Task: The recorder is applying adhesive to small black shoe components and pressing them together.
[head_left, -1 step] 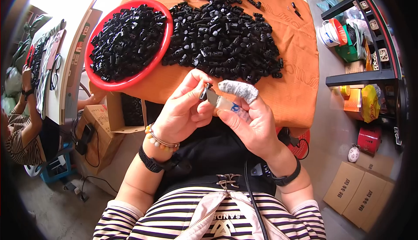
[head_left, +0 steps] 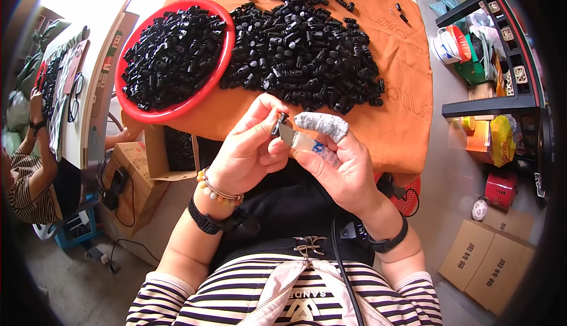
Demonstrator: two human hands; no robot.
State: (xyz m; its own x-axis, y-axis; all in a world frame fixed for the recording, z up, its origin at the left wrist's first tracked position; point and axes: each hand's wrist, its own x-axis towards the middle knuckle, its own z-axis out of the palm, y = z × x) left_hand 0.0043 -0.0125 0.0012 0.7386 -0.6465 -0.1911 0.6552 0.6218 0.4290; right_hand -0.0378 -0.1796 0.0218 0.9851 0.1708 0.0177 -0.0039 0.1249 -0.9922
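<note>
Left hand (head_left: 248,151) pinches a small black part (head_left: 276,124) just below the black parts pile (head_left: 301,51). Right hand (head_left: 339,163), forefinger sleeved in grey, grips a small flat tool (head_left: 288,134) touching the part. Red bowl (head_left: 221,60) adjoins the pile's left.

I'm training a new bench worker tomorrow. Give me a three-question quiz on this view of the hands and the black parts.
1. True or false: the red bowl holds black parts.
2. What lies loose on the orange cloth beside the bowl? A) a heap of black pieces B) screws C) coins
3. Fill in: the left hand pinches one small black ____ against the right hand, whose forefinger wears a grey cover.

Key: 1 true; 2 A; 3 part.
</note>
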